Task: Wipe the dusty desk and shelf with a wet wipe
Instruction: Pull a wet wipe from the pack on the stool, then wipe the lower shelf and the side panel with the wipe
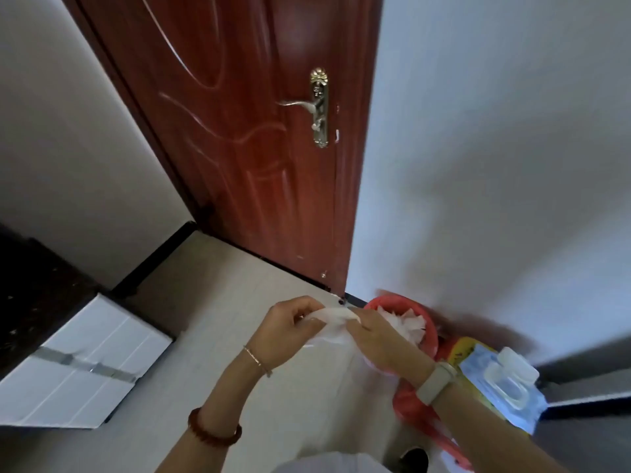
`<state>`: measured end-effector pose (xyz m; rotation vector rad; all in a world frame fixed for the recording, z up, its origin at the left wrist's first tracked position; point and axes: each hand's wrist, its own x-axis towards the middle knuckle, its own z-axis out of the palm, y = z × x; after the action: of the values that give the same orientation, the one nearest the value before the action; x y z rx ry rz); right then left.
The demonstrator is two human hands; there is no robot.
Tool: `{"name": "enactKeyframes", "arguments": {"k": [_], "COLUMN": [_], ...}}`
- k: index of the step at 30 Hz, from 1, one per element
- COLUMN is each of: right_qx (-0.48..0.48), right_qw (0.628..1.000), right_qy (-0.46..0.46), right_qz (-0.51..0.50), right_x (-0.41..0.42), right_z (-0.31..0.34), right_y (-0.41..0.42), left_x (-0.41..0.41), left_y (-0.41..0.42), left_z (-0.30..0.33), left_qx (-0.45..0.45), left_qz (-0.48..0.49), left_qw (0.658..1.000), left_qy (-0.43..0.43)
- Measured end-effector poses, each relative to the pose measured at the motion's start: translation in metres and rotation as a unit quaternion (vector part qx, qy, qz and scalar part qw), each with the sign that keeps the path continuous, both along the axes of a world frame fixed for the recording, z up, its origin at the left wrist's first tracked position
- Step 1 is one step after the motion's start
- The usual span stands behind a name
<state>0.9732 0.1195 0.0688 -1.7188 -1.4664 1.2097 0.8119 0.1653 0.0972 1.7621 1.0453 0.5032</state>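
A white wet wipe (333,322) is stretched between my two hands over the pale floor. My left hand (290,331) pinches its left end, and my right hand (379,339) grips its right end. A blue and yellow wet wipe pack (491,380) with its clear lid flipped up lies at the lower right, beside my right forearm. Just past my right hand stands a red bin (426,322) with crumpled white wipes inside. No desk or shelf surface is clearly in view.
A dark red door (259,138) with a brass lever handle (316,107) stands closed ahead. White walls flank it. A white cabinet (85,363) under a dark counter (30,295) sits at the left. A red stool or stand (413,407) is under my right arm.
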Motion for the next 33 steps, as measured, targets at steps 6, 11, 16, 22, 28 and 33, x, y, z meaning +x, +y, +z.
{"name": "enactKeyframes", "arguments": {"k": [6,11,16,22,28,33], "right_qx": [-0.146,-0.246,-0.341,-0.367,-0.396,-0.323], "right_qw": [0.958,0.875,0.827,0.802,0.793,0.828], "right_qy": [0.243,0.410,0.446,0.470,0.454,0.410], "right_qz": [-0.052,-0.073,0.001,0.034,0.091,0.203], "right_x": [-0.106,-0.185,-0.256,-0.315,-0.369,-0.404], "right_z": [-0.002,-0.011,-0.028,-0.037,-0.037,-0.048], "right_y": [0.046,0.080,0.103,0.180,0.262,0.305], "left_x": [-0.128,-0.201,-0.254,-0.297,-0.332,-0.364], "left_y": [-0.015,-0.016,0.002,0.059,0.125,0.139], "left_z": [-0.012,-0.020,-0.035,-0.031,-0.014,-0.026], "left_qx": [-0.048,-0.164,-0.245,-0.225,-0.137,-0.089], "left_qz": [0.216,0.426,0.543,0.565,0.606,0.660], "left_qw": [0.975,0.877,0.759,0.717,0.728,0.742], "left_qy": [-0.035,-0.150,-0.263,-0.342,-0.289,-0.074]}}
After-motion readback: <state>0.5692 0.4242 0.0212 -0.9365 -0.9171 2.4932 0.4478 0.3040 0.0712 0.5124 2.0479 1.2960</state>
